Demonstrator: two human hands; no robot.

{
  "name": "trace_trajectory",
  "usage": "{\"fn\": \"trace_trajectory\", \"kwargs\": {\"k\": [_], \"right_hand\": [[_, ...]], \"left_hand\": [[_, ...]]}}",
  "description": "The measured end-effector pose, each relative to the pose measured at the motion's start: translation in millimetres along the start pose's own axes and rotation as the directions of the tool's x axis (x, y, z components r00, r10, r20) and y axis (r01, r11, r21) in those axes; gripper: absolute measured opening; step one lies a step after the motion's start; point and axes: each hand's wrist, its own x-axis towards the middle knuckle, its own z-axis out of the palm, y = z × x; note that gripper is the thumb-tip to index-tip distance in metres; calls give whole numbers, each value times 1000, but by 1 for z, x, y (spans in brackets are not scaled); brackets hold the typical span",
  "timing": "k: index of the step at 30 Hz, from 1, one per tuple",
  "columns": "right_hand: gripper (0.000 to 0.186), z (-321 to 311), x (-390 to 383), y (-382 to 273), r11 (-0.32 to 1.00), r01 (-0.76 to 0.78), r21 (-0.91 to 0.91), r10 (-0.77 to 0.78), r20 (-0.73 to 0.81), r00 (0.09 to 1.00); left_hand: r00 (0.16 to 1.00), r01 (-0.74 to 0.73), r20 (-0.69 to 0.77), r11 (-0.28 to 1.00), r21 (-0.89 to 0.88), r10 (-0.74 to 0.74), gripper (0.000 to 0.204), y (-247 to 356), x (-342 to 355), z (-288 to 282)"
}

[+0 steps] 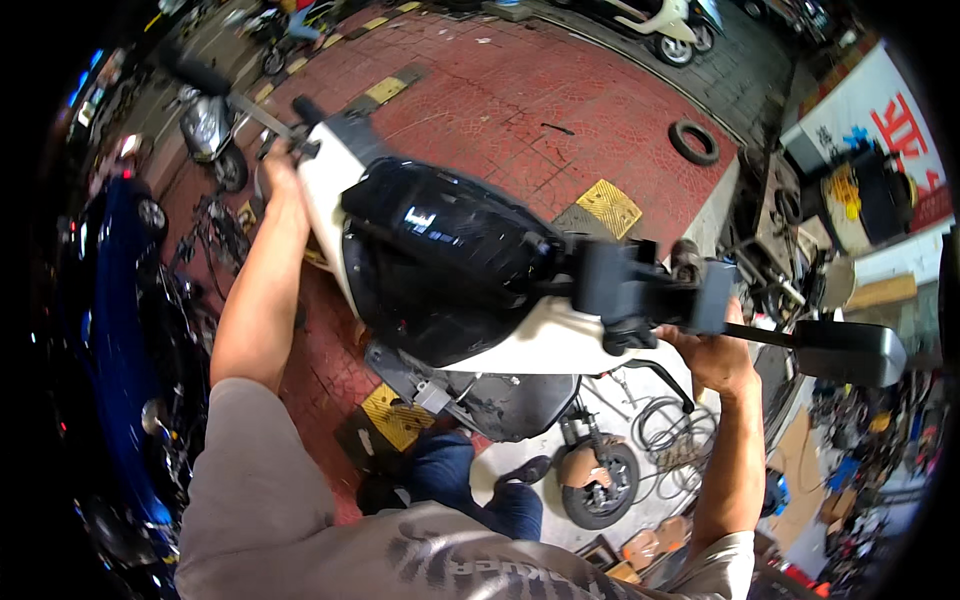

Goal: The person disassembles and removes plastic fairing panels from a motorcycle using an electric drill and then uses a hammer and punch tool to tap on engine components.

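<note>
Steadying the white-and-black scooter point(440, 250) seems to be the step in hand: it is clasped on either side by the fingers of the left hand point(282, 172) and right hand point(716, 358), fingertips hidden, and is held between both arms. An even two-handed grip is probably called for next. Beneath, red paving point(480, 80) is spread, bordered by a loose tyre point(680, 146), a blue car point(112, 335) at left and workshop clutter point(850, 480) at right.

Lone head-worn fisheye view, facing down past a shirt point(400, 555), close above a scooter point(450, 250) (straight lines bowed), red paving point(500, 90) beyond
</note>
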Motion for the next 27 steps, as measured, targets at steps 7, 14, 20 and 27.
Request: {"fn": "trace_trajectory", "kwargs": {"k": [7, 14, 20, 27], "right_hand": [[35, 90, -51, 68, 951, -218, 218, 241, -85, 967], [48, 231, -57, 82, 559, -322, 764, 426, 69, 902], [49, 195, -13, 149, 884, 33, 467, 18, -104, 994], [41, 143, 13, 199, 796, -217, 565, 179, 122, 976]], "left_hand": [[925, -234, 343, 955, 182, 161, 34, 17, -92, 141], [768, -510, 521, 848, 144, 373, 29, 51, -154, 180], [932, -360, 119, 913, 193, 342, 23, 78, -113, 153], [833, -542, 117, 840, -24, 541, 16, 76, -125, 117]]}}
